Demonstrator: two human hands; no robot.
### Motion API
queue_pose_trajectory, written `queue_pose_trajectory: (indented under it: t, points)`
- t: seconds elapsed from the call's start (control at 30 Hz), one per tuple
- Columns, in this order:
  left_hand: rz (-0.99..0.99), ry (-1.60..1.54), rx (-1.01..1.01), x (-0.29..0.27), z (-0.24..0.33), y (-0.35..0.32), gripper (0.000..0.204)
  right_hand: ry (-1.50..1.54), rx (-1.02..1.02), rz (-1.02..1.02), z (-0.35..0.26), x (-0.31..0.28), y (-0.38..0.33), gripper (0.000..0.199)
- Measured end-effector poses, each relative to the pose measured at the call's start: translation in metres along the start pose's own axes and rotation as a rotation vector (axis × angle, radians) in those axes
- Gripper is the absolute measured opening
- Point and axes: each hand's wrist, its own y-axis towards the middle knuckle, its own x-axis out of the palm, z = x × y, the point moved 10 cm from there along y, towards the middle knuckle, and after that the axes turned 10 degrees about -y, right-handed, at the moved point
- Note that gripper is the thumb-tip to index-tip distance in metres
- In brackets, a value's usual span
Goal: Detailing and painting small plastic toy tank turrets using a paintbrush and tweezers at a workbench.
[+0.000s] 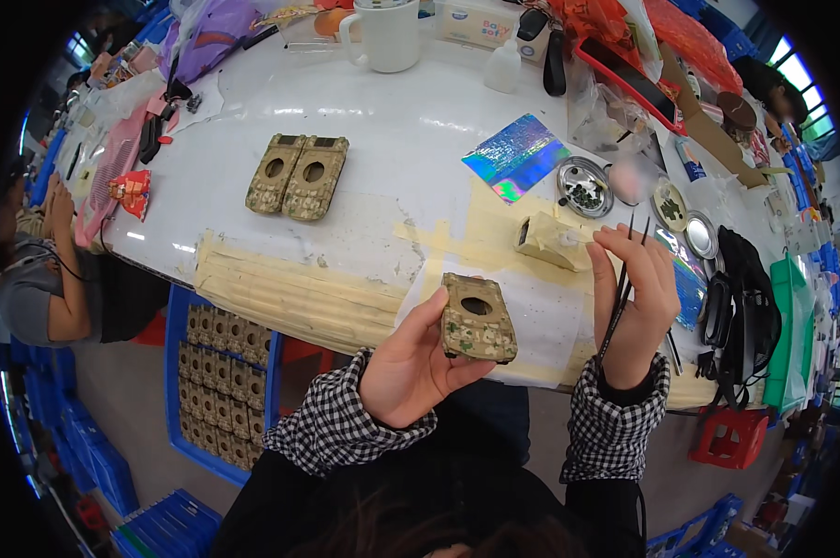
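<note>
My left hand [409, 367] grips a camouflage-painted toy tank hull [476, 333] by its sides, its round top opening facing up. My right hand [645, 293] is closed around slim black tweezers [619, 312], whose tips point away from me. The thumb and forefinger of that hand come together beside a small block wrapped in masking tape [552, 242]; whether they pinch anything tiny I cannot make out. Two more camouflage hulls [299, 177] lie side by side at the left of the table. Beyond the right hand stands a round tin of small dark green pieces [584, 187].
A blue crate [171, 372] holding several rows of hulls stands below the table's left edge. A shiny holographic sheet [515, 156], white mug [389, 37], small bottle [502, 67] and red-cased phone [629, 84] lie farther back. A black bag [747, 302] and green tray [790, 335] are at right.
</note>
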Motion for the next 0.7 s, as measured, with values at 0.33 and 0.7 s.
queue_pose_trajectory:
  t: [0.33, 0.7]
  points:
    - [0.036, 0.052, 0.019, -0.001, 0.001, -0.002, 0.052, 0.724, 0.118, -0.264, -0.040, 0.011, -0.026, 0.013]
    - [0.001, 0.058, 0.005, 0.004, -0.001, -0.001, 0.052, 0.784, 0.175, -0.307, -0.040, 0.021, -0.031, 0.007]
